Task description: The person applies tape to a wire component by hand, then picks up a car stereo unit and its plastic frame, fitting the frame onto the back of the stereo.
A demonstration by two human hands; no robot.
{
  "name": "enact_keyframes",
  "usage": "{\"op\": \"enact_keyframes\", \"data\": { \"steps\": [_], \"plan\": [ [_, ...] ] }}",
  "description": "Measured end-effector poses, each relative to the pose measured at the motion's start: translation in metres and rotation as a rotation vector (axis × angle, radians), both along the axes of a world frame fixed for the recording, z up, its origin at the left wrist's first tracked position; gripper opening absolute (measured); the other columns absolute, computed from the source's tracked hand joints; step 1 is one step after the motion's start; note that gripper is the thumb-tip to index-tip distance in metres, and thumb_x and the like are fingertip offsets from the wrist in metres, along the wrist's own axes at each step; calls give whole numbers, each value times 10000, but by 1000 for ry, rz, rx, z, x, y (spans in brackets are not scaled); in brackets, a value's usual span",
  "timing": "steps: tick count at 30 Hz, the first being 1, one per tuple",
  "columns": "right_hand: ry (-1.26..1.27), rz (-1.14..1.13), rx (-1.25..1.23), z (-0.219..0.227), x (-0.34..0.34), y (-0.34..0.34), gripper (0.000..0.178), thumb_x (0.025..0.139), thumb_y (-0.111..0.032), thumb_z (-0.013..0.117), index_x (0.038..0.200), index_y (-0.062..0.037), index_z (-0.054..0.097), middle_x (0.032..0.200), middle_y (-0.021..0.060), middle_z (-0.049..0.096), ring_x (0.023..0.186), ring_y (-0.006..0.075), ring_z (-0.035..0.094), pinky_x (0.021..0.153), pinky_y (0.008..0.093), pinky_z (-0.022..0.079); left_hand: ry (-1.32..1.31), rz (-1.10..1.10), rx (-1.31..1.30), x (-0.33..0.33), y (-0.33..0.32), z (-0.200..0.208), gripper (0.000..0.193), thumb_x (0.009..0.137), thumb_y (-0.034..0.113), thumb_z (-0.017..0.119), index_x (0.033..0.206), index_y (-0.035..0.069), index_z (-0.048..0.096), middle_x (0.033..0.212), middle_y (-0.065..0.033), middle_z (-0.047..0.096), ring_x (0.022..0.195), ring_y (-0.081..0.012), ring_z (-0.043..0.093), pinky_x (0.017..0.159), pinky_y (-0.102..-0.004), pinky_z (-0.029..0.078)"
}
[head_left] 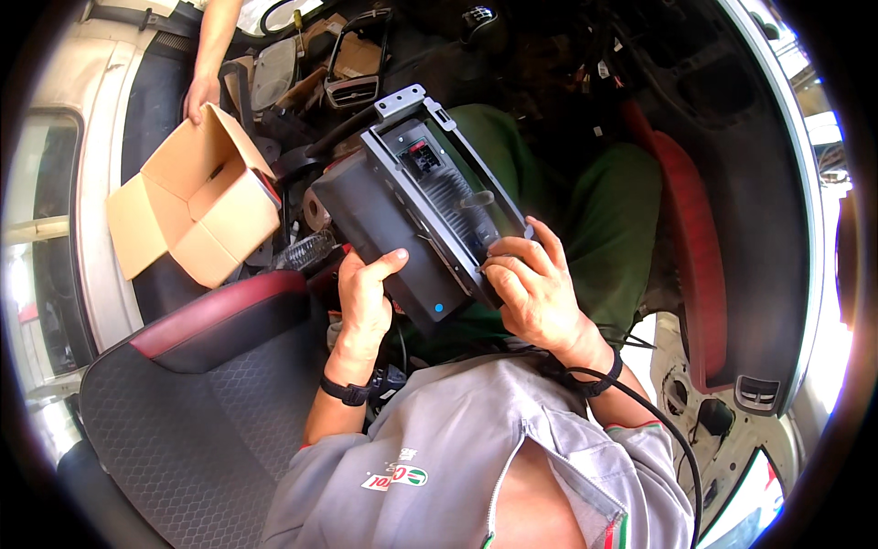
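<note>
Plainly, right of the box (219, 242) lies the unit (366, 220), its long axis slanting, left hand (364, 293) clasping its box-side face, right hand (540, 302) touching its box-far end, grip unclear.

Three hands show: one left hand (366, 291) and one right hand (535, 291) near the centre of the frame, plus one co-worker's hand (202, 94) at upper left. There is one dark boxy unit (366, 220) at centre, bearing one round blue sticker (439, 308). One cardboard box (229, 241) stands left, one gear knob (478, 18) top centre, one door vent (757, 393) lower right, and two black wrist straps (346, 392) lower centre.
</note>
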State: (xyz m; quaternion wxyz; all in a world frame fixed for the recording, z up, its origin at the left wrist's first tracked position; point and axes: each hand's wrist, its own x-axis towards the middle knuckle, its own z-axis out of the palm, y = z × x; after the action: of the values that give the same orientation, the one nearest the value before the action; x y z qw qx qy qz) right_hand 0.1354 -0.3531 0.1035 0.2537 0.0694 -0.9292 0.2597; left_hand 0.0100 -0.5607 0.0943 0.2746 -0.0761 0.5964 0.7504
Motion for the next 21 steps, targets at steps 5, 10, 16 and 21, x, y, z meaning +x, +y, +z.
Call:
{"op": "enact_keyframes", "data": {
  "steps": [5,10,16,21],
  "plan": [
    [1,-11,0,-3,2,5,207,711,-32,702,909,-56,643,922,40,653,1046,214,638,1112,570,401,7,5,-31,2,1,1,389,828,20,680,1214,-11,635,1127,-77,694,1023,-204,646,971,-334,491],
    [-7,15,21,-7,3,6,199,720,-41,704,909,-55,643,923,39,654,1039,212,635,1109,569,411,-26,11,4,2,2,-1,346,833,10,702,1175,-9,655,1118,-70,694,1023,-193,637,969,-330,476],
    [-12,24,30,-8,2,5,188,739,-63,705,920,-60,652,935,40,656,1043,207,633,1114,570,407,-51,16,22,0,3,-1,321,835,-2,708,1153,-7,664,1110,-68,695,1028,-188,634,970,-326,468],
    [-15,30,25,-10,7,6,187,750,-80,705,930,-61,659,944,40,660,1051,202,632,1114,569,406,-53,15,7,6,6,0,319,837,-5,700,1154,-4,664,1109,-71,696,1012,-187,641,948,-321,481]
  ]
}}
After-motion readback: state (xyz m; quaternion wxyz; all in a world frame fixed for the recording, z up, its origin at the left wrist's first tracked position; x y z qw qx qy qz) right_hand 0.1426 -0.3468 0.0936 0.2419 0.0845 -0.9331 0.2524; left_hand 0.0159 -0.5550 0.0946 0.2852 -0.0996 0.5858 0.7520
